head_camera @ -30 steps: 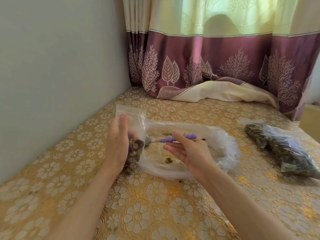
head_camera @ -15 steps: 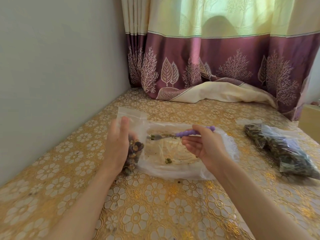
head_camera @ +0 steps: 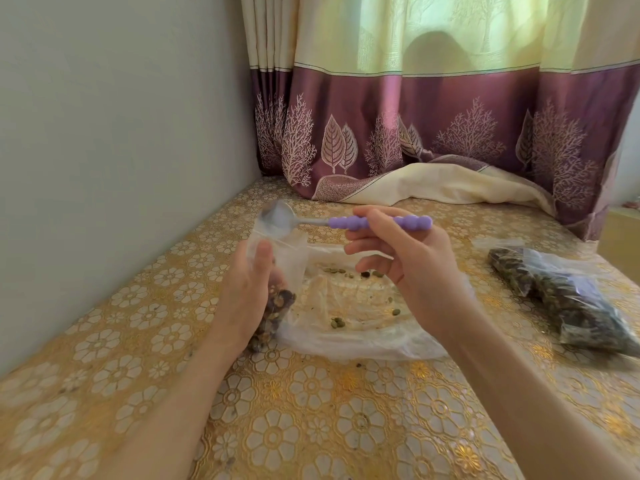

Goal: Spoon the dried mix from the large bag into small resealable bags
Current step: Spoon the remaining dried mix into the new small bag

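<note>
Curtain (head_camera: 450,109): I see it across the upper right of the frame, purple below and pale yellow above, its hem lying on the tabletop.
Tabletop (head_camera: 311,427): it fills the lower half, covered with a golden cloth of flower pattern.
Large bag (head_camera: 363,327): in the middle of the frame, lying flat and open on the tabletop, almost empty; only a few seeds of dried mix (head_camera: 335,322) are scattered inside.
Filled bags (head_camera: 561,299): at the right edge, lying on the tabletop, well apart from the large bag.
Small bag (head_camera: 280,271): left of centre, upright, its lower part dark with dried mix, its mouth open at the top.
Left hand (head_camera: 242,299): I see it gripping the small bag from the side, fingers curled round it.
Right hand (head_camera: 408,265): it pinches the purple handle of the spoon (head_camera: 346,222).
Spoon bowl: just above the mouth of the small bag; it looks empty.
</note>
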Tool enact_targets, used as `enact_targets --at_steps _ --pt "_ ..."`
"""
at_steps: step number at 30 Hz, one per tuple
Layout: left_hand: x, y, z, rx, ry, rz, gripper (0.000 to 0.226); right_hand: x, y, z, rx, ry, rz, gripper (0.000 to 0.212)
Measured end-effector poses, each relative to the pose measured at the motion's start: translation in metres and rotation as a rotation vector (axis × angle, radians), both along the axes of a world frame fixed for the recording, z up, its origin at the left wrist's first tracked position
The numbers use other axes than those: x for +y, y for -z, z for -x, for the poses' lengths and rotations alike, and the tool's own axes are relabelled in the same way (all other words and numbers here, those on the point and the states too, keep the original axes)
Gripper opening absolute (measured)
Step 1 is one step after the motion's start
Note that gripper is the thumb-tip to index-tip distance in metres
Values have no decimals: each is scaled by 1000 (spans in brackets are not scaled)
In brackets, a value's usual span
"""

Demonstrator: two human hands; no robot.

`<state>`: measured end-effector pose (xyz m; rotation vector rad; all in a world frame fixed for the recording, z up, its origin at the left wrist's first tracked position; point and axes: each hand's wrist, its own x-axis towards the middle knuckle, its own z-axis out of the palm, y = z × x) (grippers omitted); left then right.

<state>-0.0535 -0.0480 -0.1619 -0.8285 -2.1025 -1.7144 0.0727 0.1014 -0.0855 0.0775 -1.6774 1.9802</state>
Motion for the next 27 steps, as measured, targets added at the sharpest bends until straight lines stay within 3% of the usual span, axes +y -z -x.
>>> enact_targets --at_steps 5,11,20,27 --pt "-1 2 4 -50 25 -12 57 7 2 1 22 15 30 26" --pt "0 3 4 -75 -1 -51 59 23 12 5 32 266 141 36" --pt "-2 7 7 -47 -7 -63 56 48 34 7 -147 425 -205 37" --pt "0 6 5 -47 -23 -38 58 52 39 9 -193 409 -272 39"
